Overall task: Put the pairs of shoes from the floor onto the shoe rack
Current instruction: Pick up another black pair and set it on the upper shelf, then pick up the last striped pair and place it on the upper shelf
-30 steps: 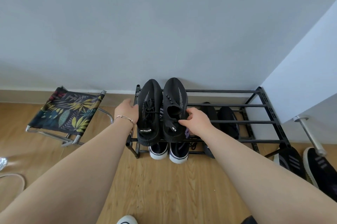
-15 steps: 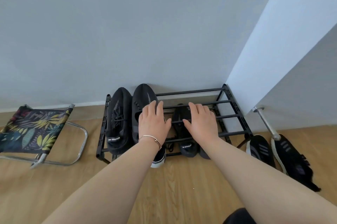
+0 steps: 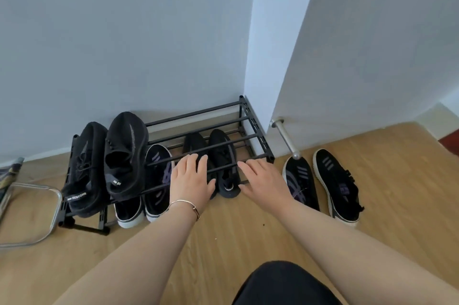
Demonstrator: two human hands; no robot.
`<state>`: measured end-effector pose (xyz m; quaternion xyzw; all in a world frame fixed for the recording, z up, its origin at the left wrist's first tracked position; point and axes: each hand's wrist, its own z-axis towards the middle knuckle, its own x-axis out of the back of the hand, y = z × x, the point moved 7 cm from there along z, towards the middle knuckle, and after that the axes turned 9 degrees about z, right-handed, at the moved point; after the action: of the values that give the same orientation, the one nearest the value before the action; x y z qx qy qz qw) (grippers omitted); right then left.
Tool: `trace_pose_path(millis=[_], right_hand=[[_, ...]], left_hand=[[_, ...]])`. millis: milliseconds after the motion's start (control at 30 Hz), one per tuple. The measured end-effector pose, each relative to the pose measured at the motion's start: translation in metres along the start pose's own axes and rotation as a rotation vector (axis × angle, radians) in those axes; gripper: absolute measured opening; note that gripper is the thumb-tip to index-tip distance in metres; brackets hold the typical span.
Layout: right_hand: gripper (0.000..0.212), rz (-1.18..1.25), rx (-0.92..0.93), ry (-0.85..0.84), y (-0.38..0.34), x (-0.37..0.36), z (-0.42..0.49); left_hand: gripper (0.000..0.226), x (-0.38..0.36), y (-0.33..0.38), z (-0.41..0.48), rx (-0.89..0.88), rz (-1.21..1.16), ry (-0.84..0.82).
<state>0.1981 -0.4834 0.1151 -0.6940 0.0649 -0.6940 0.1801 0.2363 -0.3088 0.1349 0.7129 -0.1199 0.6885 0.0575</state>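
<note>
A black metal shoe rack [image 3: 218, 119] stands against the wall. A pair of black knit sneakers [image 3: 125, 153] sits on the left of its top tier. Below, on the lower tier, are a black pair with white soles [image 3: 154, 195] and another black pair [image 3: 224, 163]. On the floor right of the rack lies a black pair with grey stripes [image 3: 335, 180]. My left hand [image 3: 190, 181], wearing a thin bracelet, hovers open over the rack's front bars. My right hand [image 3: 263, 180] is open too, at the rack's right front, close to the striped pair.
A white door [image 3: 360, 56] with a metal door stop [image 3: 285, 137] stands just right of the rack, above the striped pair. A folding stool with a chrome frame [image 3: 32, 215] is at the far left. Bare wooden floor lies in front. My dark-clothed knee [image 3: 285, 284] shows at the bottom.
Both hands let go of the black knit sneakers on the top tier and moved right across the rack. My view swung right, bringing the striped pair on the floor closer to centre.
</note>
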Motion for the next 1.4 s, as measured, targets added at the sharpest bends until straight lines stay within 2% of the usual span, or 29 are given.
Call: trace_pose_path(millis=[200,500,733,967,1167,1333,1400], right_hand=[[0.054,-0.046,-0.154,-0.024,0.072,-0.001,-0.055],[0.064,-0.039,-0.518,0.091,0.184,0.017,-0.124],[0.061,-0.060,-0.707,0.172,0.250,0.013,-0.152],[0.068,-0.081,-0.824,0.165,0.291,-0.011,-0.167],[0.082,0.139,-1.053,0.066,0.311,-0.048,-0.179],[0.093,0.232,-1.179,0.086,0.328,-0.066,-0.189],[0.087,0.306,-1.250,0.124,0.336,-0.072,-0.195]], left_hand=[[0.064,-0.007,0.064,-0.012,-0.080,0.049,-0.068],[0.076,-0.020,0.161,-0.033,-0.165,0.052,-0.137],[0.066,-0.064,0.240,-0.020,-0.353,0.024,-0.222],[0.072,-0.113,0.276,0.011,-0.250,-0.085,-0.339],[0.089,-0.153,0.298,0.015,-0.135,-0.095,-0.497],[0.081,-0.181,0.307,0.015,0.010,-0.279,-0.598],[0.079,-0.187,0.306,0.018,0.056,-0.336,-0.608]])
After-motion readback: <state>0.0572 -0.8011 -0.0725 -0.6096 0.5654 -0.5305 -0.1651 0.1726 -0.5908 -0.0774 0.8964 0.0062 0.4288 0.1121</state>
